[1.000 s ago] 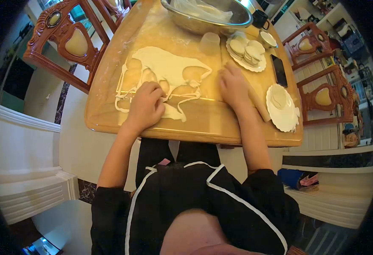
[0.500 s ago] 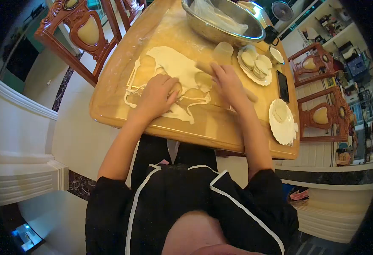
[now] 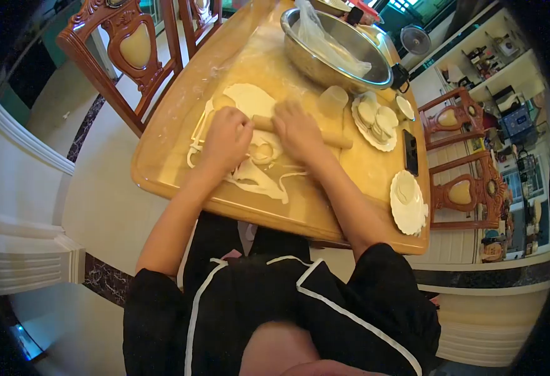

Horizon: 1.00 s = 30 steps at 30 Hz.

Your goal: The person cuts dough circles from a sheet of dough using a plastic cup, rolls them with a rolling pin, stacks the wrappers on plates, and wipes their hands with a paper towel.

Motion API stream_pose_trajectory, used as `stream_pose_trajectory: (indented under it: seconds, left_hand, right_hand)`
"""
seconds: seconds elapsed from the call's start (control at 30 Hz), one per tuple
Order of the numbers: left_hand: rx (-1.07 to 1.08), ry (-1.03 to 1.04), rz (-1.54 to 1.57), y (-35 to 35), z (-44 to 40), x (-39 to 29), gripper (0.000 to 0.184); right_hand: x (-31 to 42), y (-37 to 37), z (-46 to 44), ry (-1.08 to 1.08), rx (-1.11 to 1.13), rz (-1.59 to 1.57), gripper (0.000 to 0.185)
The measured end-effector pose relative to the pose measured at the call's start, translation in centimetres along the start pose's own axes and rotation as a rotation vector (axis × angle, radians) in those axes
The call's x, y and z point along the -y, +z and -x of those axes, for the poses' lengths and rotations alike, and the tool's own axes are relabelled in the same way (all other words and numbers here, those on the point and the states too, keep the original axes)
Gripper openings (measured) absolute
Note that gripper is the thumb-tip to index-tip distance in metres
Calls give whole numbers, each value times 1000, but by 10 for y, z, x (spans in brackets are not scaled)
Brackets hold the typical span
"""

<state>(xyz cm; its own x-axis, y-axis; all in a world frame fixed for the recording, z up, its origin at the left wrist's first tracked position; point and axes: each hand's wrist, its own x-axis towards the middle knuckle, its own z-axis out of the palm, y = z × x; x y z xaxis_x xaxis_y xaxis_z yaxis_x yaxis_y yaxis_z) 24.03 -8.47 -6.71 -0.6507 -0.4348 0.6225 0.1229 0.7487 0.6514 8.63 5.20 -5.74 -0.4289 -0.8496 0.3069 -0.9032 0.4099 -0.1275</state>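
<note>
A wooden rolling pin lies across a thin, flat sheet of pale dough on the table. My left hand is closed over the pin's left part. Further along, my right hand rests on the pin's middle, its fingertips blurred by motion. Below the pin, between my hands, a round outline shows in the dough. Ragged dough strips spread toward the table's near edge. A translucent cup stands beyond my right hand.
A large metal bowl with a plastic bag sits at the back. Along the right are a plate of stacked dough rounds, a small bowl, a phone and another plate. Carved chairs flank the table.
My left hand has gone from lying on the dough to gripping the rolling pin. My right hand and the pin have moved left onto the dough sheet. The view has shifted slightly.
</note>
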Motion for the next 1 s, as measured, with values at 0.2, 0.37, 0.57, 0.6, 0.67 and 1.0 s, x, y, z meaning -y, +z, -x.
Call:
stream_pose_trajectory:
  seconds: [0.2, 0.37, 0.57, 0.6, 0.67, 1.0]
  left_hand:
    - [-106, 111, -22, 21, -103, 7, 18]
    - [31, -96, -64, 55, -111, 55, 20]
    - [50, -212, -28, 36, -114, 70, 24]
    - [81, -196, -62, 38, -113, 71, 24]
    - [108, -188, -106, 37, -106, 74, 24]
    - [179, -203, -127, 39, -112, 71, 25]
  right_hand:
    - [1, -11, -9, -58, 101, 120, 38]
    - [-3, 0, -17, -28, 123, 299, 42]
    - [-4, 1, -15, 49, 75, 37, 47]
    - [-15, 0, -33, 75, 161, -30, 45]
    - [-22, -1, -42, 17, 181, -57, 43]
    - [-10, -31, 9, -161, 364, -355, 43]
